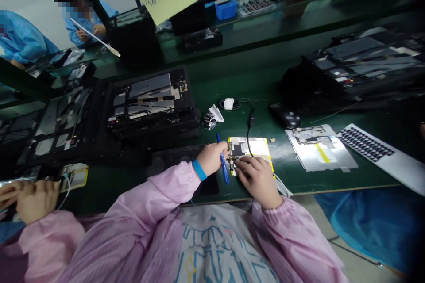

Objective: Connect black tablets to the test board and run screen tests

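Observation:
In the middle of the bench lies a flat electronic assembly with yellow edges, silver panels and a dark circuit board at its left. My left hand, with a blue band at the wrist, is closed at the assembly's left edge. A blue pen runs through its fingers, tilted nearly upright. My right hand reaches over the lower part of the assembly, its fingers bent and drawn together at the circuit board. Whatever sits between those fingertips is too small to make out. A black cable comes down onto the assembly.
Stacked black trays of tablet parts stand at the left, and more trays at the right. A black mouse, silver panels and a white keyboard lie rightward. A co-worker's hands are at far left.

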Action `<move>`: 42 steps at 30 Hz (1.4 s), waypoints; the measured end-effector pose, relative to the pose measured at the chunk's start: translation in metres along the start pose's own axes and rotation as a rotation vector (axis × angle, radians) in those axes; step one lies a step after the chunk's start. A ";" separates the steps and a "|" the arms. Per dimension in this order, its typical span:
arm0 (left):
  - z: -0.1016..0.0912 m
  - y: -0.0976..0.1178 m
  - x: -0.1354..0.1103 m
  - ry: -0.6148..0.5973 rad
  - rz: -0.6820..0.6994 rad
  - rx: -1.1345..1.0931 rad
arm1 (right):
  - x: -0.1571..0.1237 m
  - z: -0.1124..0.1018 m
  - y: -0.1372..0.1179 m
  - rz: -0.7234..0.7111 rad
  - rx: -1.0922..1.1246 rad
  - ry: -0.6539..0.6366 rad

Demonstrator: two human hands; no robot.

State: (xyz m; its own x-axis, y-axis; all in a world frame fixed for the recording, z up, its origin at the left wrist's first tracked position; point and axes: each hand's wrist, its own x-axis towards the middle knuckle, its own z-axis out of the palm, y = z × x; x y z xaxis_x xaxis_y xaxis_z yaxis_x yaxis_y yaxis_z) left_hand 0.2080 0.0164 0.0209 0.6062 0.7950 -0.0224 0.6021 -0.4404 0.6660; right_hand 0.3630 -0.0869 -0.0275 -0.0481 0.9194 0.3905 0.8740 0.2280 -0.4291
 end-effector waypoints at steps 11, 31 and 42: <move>0.002 0.001 -0.002 -0.058 0.003 0.209 | -0.001 0.004 0.001 -0.026 0.002 0.050; 0.001 0.000 -0.001 -0.071 0.002 0.173 | -0.002 0.005 0.000 -0.020 -0.034 0.028; 0.002 0.000 -0.001 -0.080 0.014 0.177 | 0.001 0.002 -0.004 -0.011 -0.116 0.009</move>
State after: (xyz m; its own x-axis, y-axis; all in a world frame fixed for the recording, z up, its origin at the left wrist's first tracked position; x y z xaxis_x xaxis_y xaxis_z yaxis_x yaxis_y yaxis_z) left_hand 0.2083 0.0150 0.0195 0.6501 0.7558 -0.0781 0.6713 -0.5233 0.5249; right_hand 0.3581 -0.0863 -0.0274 -0.0543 0.9137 0.4027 0.9236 0.1992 -0.3275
